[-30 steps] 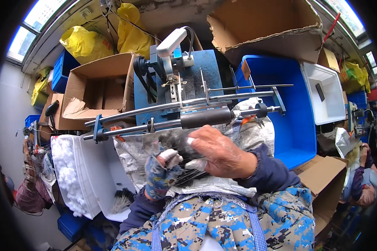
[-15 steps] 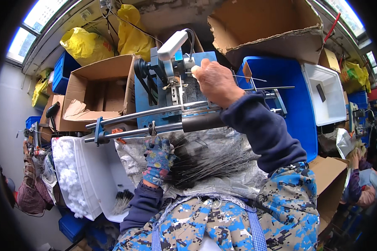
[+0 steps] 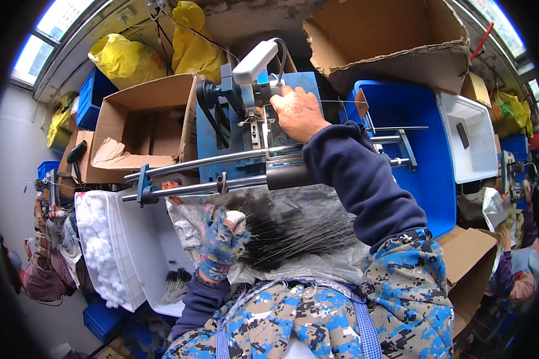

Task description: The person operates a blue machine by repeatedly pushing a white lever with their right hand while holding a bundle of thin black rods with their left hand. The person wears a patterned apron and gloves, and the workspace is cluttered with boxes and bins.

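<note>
My right hand (image 3: 299,112), bare, is closed at the work head of a blue bench machine (image 3: 212,161). A thin metal wire (image 3: 340,101) runs out from beside that hand toward a small brown plate (image 3: 361,103); the fingertips are hidden behind the hand. My left hand (image 3: 220,242), in a worn floral glove, is raised with curled fingers at the left edge of a pile of dark-bristled wire brushes (image 3: 281,230). Something whitish pink shows at its fingertips, too small to make out. The brushes lie on a pale woven sheet (image 3: 347,257) across my lap.
Two steel rails (image 3: 239,157) cross in front of the machine. Left are an open carton (image 3: 144,84) and a white bin (image 3: 156,251) with some brushes, beside white fluff (image 3: 99,251). Right stand a blue tub (image 3: 428,173) and a white tray (image 3: 482,149). Other people work at both sides.
My right hand has moved slightly left and up in the view, and the wire beside it has shifted. My left hand has turned and come away from the brush pile, its fingertips now showing.
</note>
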The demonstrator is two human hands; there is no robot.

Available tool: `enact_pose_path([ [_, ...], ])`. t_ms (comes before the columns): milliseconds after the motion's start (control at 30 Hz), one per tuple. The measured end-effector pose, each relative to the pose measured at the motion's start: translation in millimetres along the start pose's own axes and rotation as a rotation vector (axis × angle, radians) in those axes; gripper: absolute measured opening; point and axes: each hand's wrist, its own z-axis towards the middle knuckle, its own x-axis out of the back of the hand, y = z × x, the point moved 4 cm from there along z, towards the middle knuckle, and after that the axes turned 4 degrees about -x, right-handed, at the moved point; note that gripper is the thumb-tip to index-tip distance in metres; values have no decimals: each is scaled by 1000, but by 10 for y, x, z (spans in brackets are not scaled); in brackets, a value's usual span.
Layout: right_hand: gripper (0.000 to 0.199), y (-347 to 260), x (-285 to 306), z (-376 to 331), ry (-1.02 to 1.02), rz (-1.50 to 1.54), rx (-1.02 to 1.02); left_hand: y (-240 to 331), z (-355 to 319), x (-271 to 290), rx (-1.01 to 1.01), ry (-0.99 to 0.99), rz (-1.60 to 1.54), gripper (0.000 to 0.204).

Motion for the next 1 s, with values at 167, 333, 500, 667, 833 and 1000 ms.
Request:
enact_pose_path([
  [167,14,-3,-16,-14,39,-12,24,53,13,-17,-17,36,-51,27],
  [333,14,-34,10,-2,-1,-32,23,48,-29,-59,15,8,-73,32],
  [500,15,-33,-2,-12,11,-27,-22,50,-57,-109,-10,14,-33,32],
  [667,16,-41,4,-27,-2,-82,14,16,-96,-154,69,15,-39,25],
  [833,15,-43,13,-30,-6,-73,5,24,-90,-147,92,8,-43,25],
  [1000,15,-55,48,-42,-10,-69,-10,39,-62,-135,69,4,-53,26],
])
